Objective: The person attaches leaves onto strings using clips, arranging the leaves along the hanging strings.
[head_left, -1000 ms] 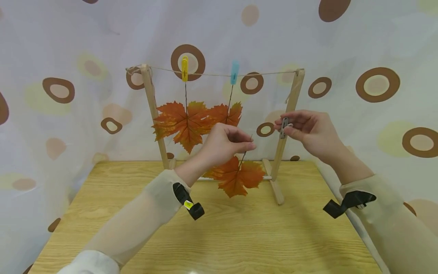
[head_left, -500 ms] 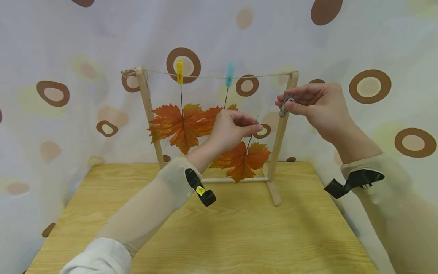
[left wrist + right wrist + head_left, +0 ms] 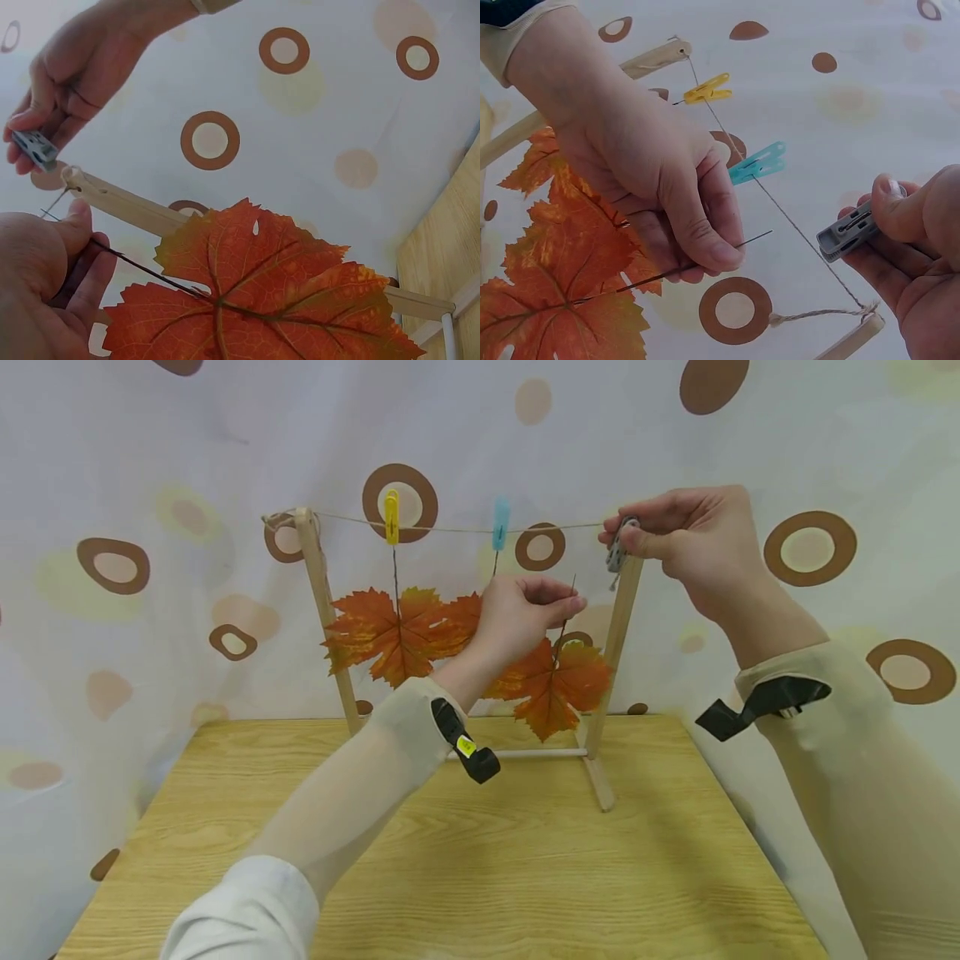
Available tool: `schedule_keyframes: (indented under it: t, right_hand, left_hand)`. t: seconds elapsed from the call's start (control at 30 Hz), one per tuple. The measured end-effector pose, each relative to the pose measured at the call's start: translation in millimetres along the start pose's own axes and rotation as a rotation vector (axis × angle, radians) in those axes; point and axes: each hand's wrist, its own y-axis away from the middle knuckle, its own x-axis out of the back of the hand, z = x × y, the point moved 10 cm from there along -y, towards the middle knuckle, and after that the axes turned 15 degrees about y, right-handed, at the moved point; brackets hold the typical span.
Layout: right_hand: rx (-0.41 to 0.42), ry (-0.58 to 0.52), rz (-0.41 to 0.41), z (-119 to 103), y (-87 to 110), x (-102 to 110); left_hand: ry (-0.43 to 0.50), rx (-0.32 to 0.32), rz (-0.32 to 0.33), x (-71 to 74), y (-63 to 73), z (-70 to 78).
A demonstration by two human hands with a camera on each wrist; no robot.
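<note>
My left hand (image 3: 528, 614) pinches the dark stem of an orange artificial maple leaf (image 3: 558, 689) between thumb and fingers; the leaf hangs below, and the stem tip pokes out above the thumb. My right hand (image 3: 690, 543) holds a grey clothespin (image 3: 847, 232) between thumb and fingers, close beside the string (image 3: 799, 221) near the frame's right post. On that string, a yellow clothespin (image 3: 392, 518) holds one maple leaf (image 3: 393, 631) by its stem. A light blue clothespin (image 3: 501, 525) holds another leaf (image 3: 457, 622), partly hidden behind my left hand.
The string runs between two wooden posts, the left post (image 3: 318, 585) and the right post (image 3: 618, 627). A white bar (image 3: 525, 753) joins them low down. The frame stands at the back of a wooden table (image 3: 450, 860), before a patterned backdrop (image 3: 225, 435).
My right hand has risen with the grey clothespin from beside the right post up to the string. My left hand has lifted the leaf upward and a little to the right.
</note>
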Motion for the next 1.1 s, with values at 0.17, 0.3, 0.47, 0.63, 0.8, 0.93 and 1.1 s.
schedule_keyframes:
  t: [0.17, 0.3, 0.47, 0.63, 0.8, 0.93, 1.1]
  right_hand:
    - [-0.061, 0.060, 0.012, -1, -11.9, 1]
    - [-0.093, 0.095, 0.023, -2, -19.8, -1]
    - [-0.123, 0.108, 0.052, -3, -29.4, -3]
    - [-0.128, 0.037, 0.066, -1, -39.0, -4]
    - [-0.115, -0.005, 0.067, 0, -46.9, -5]
    - [-0.095, -0.017, 0.063, -2, -53.3, -8]
    - [-0.096, -0.012, 0.060, -1, -57.9, -10]
  left_hand:
    - [-0.001, -0.028, 0.036, -2.4, -6.9, 6.6]
    - [-0.015, -0.032, 0.067, -2.4, -12.1, 10.9]
    - [-0.032, -0.035, 0.105, -1.8, -18.8, 15.1]
    - [-0.043, -0.058, 0.145, -2.2, -23.3, 18.9]
    - [-0.054, -0.070, 0.185, -2.2, -25.3, 20.3]
    - [-0.067, -0.068, 0.211, -1.4, -26.4, 20.0]
    - [-0.081, -0.082, 0.238, -1.2, -27.2, 21.6]
